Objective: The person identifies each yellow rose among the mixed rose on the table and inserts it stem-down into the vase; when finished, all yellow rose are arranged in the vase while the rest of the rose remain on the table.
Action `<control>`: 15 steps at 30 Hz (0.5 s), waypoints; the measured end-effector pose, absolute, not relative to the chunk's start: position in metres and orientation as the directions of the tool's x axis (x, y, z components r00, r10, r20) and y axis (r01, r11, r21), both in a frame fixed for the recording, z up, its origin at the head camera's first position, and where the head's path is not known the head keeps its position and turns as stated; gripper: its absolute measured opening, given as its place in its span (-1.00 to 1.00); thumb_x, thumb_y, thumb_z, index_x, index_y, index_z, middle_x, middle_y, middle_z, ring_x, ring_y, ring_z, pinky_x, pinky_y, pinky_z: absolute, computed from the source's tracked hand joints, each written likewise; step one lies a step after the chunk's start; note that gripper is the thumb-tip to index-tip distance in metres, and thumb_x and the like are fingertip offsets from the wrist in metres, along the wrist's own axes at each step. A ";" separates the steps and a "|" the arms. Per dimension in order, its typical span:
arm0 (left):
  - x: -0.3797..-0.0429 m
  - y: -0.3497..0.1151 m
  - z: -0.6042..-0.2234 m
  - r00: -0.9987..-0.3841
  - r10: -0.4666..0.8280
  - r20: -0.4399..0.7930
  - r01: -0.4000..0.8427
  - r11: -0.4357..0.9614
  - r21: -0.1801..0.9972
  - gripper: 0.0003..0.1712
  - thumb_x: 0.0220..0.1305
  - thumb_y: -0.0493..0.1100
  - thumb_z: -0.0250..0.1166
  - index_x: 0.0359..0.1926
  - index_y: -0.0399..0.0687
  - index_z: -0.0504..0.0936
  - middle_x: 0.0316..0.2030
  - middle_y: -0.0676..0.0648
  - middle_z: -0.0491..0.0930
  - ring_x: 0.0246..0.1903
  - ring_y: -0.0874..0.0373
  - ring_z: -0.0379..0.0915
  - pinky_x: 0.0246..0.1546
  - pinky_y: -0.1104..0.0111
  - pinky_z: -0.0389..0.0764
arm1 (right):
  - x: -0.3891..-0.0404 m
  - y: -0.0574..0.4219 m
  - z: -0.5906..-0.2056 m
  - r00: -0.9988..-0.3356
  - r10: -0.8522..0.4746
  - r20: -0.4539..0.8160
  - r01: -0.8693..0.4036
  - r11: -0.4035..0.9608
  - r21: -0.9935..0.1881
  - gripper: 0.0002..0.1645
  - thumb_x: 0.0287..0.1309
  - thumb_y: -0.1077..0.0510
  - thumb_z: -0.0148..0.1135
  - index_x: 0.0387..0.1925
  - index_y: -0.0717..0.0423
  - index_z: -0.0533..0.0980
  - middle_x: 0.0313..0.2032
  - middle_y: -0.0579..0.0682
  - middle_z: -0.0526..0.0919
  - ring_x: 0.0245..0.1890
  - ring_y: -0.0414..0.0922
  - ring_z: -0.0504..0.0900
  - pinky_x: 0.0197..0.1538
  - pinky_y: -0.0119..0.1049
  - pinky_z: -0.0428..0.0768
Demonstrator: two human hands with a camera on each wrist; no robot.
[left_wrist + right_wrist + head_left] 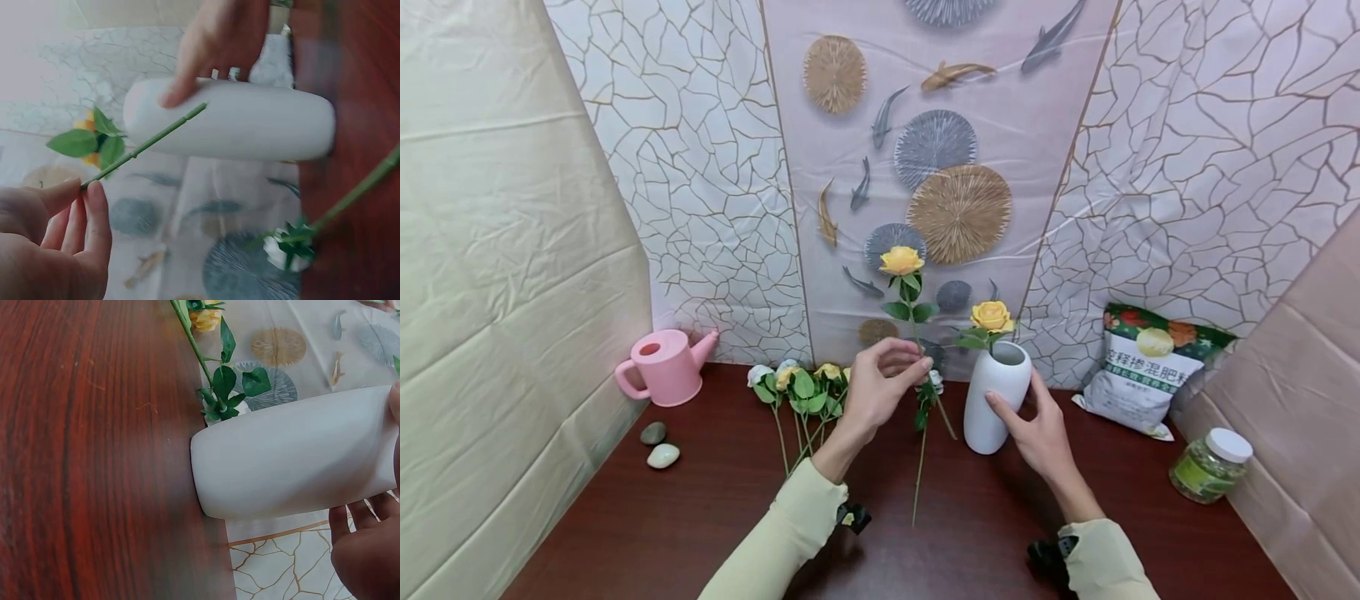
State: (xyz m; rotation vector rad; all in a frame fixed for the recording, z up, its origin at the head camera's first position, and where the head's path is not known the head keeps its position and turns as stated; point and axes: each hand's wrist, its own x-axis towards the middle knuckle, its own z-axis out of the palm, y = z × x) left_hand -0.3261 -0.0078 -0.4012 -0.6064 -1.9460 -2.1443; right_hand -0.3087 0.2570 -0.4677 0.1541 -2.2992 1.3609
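Note:
My left hand (876,390) pinches the green stem of a yellow rose (902,261) between thumb and fingers, its bloom up and the stem's lower end slanting toward the vase. In the left wrist view the bare stem end (199,110) overlaps the vase's side. My right hand (1037,429) grips the white vase (983,408) round its right side, thumb across the front. The vase stands on the table, tilted slightly. Another yellow rose (992,317) is in the vase, its bloom and leaves above the rim. Behind the left hand lies a white flower (936,382) with a long stem.
Several white and yellow flowers (805,385) lie left of the left arm on the dark red table (722,508). Further left are a pink watering can (670,375) and two stones (662,456). At right stand a fertilizer bag (1142,375) and a white-lidded jar (1210,468).

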 end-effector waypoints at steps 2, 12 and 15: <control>-0.326 -0.002 -0.392 -0.890 0.112 0.442 0.420 -0.176 0.890 -0.69 0.20 -0.14 0.49 -0.08 -0.14 0.67 -0.21 -0.14 0.76 -0.24 -0.10 0.75 -0.16 0.12 0.76 | -0.308 0.257 -0.468 -0.884 0.127 0.451 -0.335 0.502 -0.798 -0.10 0.20 -0.21 0.38 0.47 -0.55 0.13 0.24 -0.15 0.53 0.22 -0.19 0.50 0.21 -0.09 0.51; -0.325 0.026 -0.356 -0.844 -0.017 0.535 0.510 -0.333 0.793 -0.70 0.19 -0.15 0.49 -0.14 -0.20 0.65 -0.23 -0.22 0.75 -0.27 -0.15 0.74 -0.13 0.01 0.74 | -0.307 0.256 -0.467 -0.877 0.133 0.462 -0.340 0.506 -0.792 -0.07 0.19 -0.16 0.42 0.49 -0.46 0.15 0.27 -0.09 0.54 0.22 -0.15 0.51 0.21 -0.09 0.50; -0.325 0.033 -0.352 -0.828 -0.048 0.558 0.538 -0.349 0.768 -0.72 0.20 -0.17 0.47 -0.14 -0.22 0.64 -0.24 -0.28 0.73 -0.27 -0.19 0.73 -0.14 0.04 0.75 | -0.307 0.256 -0.467 -0.882 0.135 0.452 -0.330 0.509 -0.795 -0.07 0.19 -0.16 0.41 0.49 -0.46 0.14 0.27 -0.08 0.53 0.22 -0.15 0.51 0.22 -0.09 0.50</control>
